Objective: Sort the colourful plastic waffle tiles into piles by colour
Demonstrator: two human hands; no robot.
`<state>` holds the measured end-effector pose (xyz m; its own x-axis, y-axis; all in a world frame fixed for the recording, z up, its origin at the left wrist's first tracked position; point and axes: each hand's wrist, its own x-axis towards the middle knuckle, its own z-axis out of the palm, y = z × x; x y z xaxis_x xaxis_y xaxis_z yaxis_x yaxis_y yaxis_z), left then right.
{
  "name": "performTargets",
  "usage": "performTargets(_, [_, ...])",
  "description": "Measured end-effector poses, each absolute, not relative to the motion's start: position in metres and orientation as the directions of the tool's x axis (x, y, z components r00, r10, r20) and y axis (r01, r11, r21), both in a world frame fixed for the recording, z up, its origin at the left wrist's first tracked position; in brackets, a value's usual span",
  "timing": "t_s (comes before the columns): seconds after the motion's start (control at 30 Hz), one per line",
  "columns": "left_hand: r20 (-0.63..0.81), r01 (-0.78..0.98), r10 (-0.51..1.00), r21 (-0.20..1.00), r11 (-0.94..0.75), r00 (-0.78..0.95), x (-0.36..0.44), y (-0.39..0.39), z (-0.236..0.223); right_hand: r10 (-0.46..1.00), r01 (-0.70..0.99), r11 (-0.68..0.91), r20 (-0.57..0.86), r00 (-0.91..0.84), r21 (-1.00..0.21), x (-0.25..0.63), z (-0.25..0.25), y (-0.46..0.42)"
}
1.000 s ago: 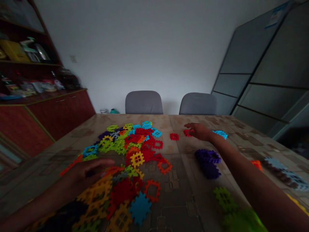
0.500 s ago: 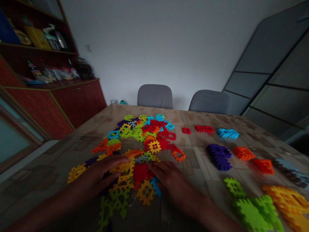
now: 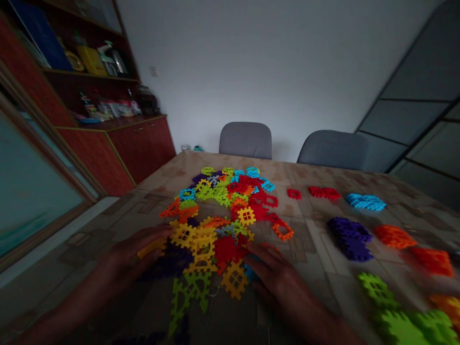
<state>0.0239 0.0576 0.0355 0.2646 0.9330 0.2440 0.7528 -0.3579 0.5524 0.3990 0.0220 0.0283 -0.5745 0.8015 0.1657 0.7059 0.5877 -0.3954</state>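
Many flat, notched plastic building pieces lie in a loose pile. My left hand (image 3: 131,256) is at the pile's left side, its thumb and fingers closed around a yellow piece (image 3: 153,247). Dark purple pieces (image 3: 172,261) lie just right of that thumb, beside several yellow pieces (image 3: 203,249). At the pile's right edge rests my right hand (image 3: 278,275), with its fingers stretched out and apart. They reach over a blue piece (image 3: 252,269) and the edge of a red piece (image 3: 228,251). A yellow window piece (image 3: 235,280) lies left of that hand.
Sorted groups stand on the right of the table: purple pieces (image 3: 350,238), orange pieces (image 3: 394,236), light-blue pieces (image 3: 365,201), red pieces (image 3: 324,192) and green pieces (image 3: 406,326). Two grey chairs (image 3: 245,140) are behind the table. A cabinet (image 3: 147,148) stands at the left.
The view has turned left. My left hand has drawn back from the middle yellow pieces and closed on a yellow piece at the left. My right hand now covers more of the blue piece.
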Motion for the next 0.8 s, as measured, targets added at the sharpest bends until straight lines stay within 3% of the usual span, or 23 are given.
performTargets(0.23, [0.251, 0.773, 0.933, 0.526, -0.355, 0.257, 0.008, 0.107, 0.024, 0.828, 0.739, 0.560, 0.231, -0.511, -0.373, 0.407, 0.003, 0.031])
performTargets(0.43, [0.258, 0.786, 0.916, 0.473, -0.398, 0.308, 0.018, 0.137, 0.024, 0.800, 0.699, 0.590, 0.174, -0.574, -0.405, 0.396, 0.021, 0.027])
performTargets(0.6, [0.246, 0.766, 0.884, 0.443, -0.467, 0.397, 0.040, 0.136, 0.028, 0.800, 0.657, 0.583, 0.197, -0.567, -0.478, 0.400, 0.028, 0.027])
performTargets(0.8, [0.243, 0.702, 0.814, 0.414, -0.579, 0.528, 0.079, 0.106, 0.023, 0.741, 0.624, 0.650, 0.177, -0.648, -0.434, 0.396, 0.024, 0.019])
